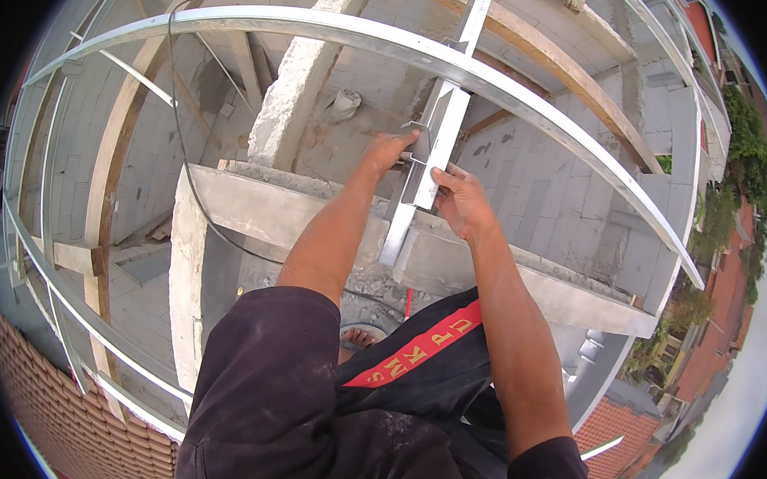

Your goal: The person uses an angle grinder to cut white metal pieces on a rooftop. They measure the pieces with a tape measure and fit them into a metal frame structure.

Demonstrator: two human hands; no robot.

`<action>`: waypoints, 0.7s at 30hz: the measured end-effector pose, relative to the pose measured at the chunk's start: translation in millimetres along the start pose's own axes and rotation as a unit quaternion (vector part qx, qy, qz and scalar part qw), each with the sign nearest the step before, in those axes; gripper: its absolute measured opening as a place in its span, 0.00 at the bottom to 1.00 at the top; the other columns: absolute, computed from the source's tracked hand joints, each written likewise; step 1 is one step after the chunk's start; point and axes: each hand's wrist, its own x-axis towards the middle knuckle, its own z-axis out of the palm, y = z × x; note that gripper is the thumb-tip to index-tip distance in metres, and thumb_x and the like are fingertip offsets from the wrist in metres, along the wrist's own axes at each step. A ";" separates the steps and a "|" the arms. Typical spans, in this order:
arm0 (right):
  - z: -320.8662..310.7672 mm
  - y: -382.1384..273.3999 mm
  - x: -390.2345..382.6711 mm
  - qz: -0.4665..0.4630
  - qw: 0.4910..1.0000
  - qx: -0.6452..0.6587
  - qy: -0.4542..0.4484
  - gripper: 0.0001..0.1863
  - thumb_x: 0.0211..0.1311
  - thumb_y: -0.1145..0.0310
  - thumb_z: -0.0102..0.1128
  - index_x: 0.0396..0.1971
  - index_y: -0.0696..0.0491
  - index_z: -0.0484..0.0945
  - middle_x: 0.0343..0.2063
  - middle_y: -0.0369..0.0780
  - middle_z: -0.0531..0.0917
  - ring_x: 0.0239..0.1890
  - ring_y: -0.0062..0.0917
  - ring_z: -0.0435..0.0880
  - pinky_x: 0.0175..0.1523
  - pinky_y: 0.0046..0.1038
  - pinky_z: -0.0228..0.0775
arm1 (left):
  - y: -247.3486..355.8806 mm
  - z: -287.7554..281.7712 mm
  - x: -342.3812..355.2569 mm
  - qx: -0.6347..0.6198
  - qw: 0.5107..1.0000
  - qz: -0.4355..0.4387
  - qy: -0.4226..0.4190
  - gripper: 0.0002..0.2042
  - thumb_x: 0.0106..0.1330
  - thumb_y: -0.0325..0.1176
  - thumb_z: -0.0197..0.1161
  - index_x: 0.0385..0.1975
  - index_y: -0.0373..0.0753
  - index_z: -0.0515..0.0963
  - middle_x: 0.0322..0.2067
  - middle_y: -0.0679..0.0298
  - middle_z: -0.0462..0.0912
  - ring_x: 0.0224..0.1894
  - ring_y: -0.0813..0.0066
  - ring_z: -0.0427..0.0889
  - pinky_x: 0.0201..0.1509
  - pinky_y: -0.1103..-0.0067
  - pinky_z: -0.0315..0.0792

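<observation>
Pinching the channel [445, 141] by its near right edge, the right hand [465, 199], grip closed, is on the far side of the concrete beam [272, 212]; the left hand [388, 151] has its grip part-curled at the channel's left side, whether holding it I cannot tell. Should the right grip slacken, the channel might slip off the strip [394, 240] beneath and fall, its thin edges perhaps cutting bare skin.

And there it is, right below me: bold yellow capitals [414, 356], one short row, running along the red stripe [462, 320] on my dark trousers [459, 374]!
</observation>
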 end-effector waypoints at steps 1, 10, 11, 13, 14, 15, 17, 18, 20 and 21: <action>-0.1 -0.1 0.4 0.005 1.000 -0.014 0.002 0.25 0.76 0.68 0.67 0.67 0.62 0.76 0.56 0.39 0.84 0.58 0.27 0.82 0.66 0.38 0.75 | -1.4 -1.0 1.8 0.005 1.000 0.001 0.003 0.28 0.74 0.54 0.68 0.55 0.31 0.87 0.51 0.55 0.89 0.51 0.67 0.84 0.58 0.69 0.75; 16.9 -6.2 -10.6 -0.041 0.990 -0.121 0.065 0.32 0.77 0.66 0.66 0.76 0.55 0.70 0.63 0.42 0.82 0.59 0.29 0.83 0.64 0.40 0.78 | -8.8 -3.1 8.2 0.000 1.000 0.007 0.004 0.29 0.72 0.56 0.69 0.51 0.30 0.89 0.46 0.57 0.90 0.46 0.68 0.85 0.53 0.70 0.76; 15.9 -6.5 -10.5 -0.048 0.988 -0.132 0.069 0.33 0.77 0.67 0.66 0.78 0.55 0.68 0.64 0.43 0.82 0.60 0.31 0.83 0.65 0.41 0.79 | -5.8 -1.0 7.8 -0.009 1.000 0.001 0.000 0.29 0.72 0.56 0.69 0.51 0.30 0.89 0.46 0.56 0.91 0.47 0.68 0.85 0.54 0.70 0.76; 15.2 -5.6 -9.5 -0.055 0.981 -0.164 0.092 0.37 0.77 0.68 0.64 0.81 0.55 0.63 0.70 0.46 0.78 0.66 0.35 0.80 0.70 0.40 0.74 | -2.1 4.2 5.5 -0.005 1.000 0.001 0.003 0.29 0.72 0.55 0.69 0.51 0.29 0.89 0.47 0.56 0.91 0.47 0.67 0.86 0.54 0.70 0.76; 15.0 -3.9 -8.2 -0.059 0.977 -0.180 0.101 0.38 0.77 0.68 0.64 0.82 0.55 0.60 0.72 0.48 0.76 0.69 0.37 0.78 0.72 0.39 0.72 | -2.9 3.9 5.2 -0.003 1.000 0.002 0.008 0.29 0.72 0.55 0.69 0.52 0.29 0.89 0.47 0.56 0.91 0.48 0.67 0.86 0.55 0.70 0.77; 12.7 -0.6 -4.6 -0.088 0.972 -0.195 0.101 0.39 0.77 0.69 0.63 0.83 0.55 0.57 0.75 0.49 0.72 0.73 0.39 0.75 0.74 0.38 0.69 | -3.1 3.5 5.8 0.000 1.000 0.006 0.004 0.29 0.72 0.55 0.69 0.51 0.29 0.89 0.47 0.56 0.91 0.47 0.67 0.86 0.55 0.70 0.77; 12.6 4.1 1.9 -0.132 0.961 -0.221 0.098 0.41 0.78 0.69 0.61 0.85 0.55 0.52 0.79 0.51 0.66 0.78 0.41 0.68 0.79 0.37 0.62 | -4.4 0.0 9.1 0.004 1.000 0.013 -0.002 0.29 0.72 0.55 0.69 0.51 0.30 0.89 0.47 0.56 0.91 0.47 0.66 0.87 0.55 0.69 0.77; 14.7 5.0 3.5 -0.147 0.957 -0.230 0.094 0.42 0.78 0.70 0.60 0.85 0.55 0.49 0.80 0.52 0.64 0.81 0.42 0.65 0.80 0.36 0.59 | -6.4 -3.1 10.6 0.006 1.000 0.011 -0.001 0.29 0.72 0.55 0.69 0.52 0.30 0.89 0.48 0.56 0.91 0.47 0.66 0.87 0.55 0.69 0.77; 14.1 5.3 4.2 -0.146 0.954 -0.247 0.091 0.43 0.78 0.70 0.58 0.86 0.55 0.47 0.82 0.53 0.61 0.83 0.42 0.61 0.83 0.36 0.54 | -8.1 -4.0 12.6 0.008 1.000 0.007 -0.004 0.29 0.72 0.56 0.69 0.53 0.31 0.88 0.49 0.56 0.91 0.47 0.65 0.87 0.56 0.69 0.77; 12.0 5.3 3.8 -0.144 0.950 -0.259 0.094 0.43 0.79 0.70 0.57 0.86 0.55 0.46 0.82 0.54 0.60 0.83 0.42 0.59 0.83 0.36 0.52 | -8.7 -0.3 12.4 0.002 1.000 0.001 -0.002 0.29 0.71 0.56 0.70 0.54 0.32 0.88 0.49 0.56 0.90 0.47 0.65 0.87 0.55 0.68 0.77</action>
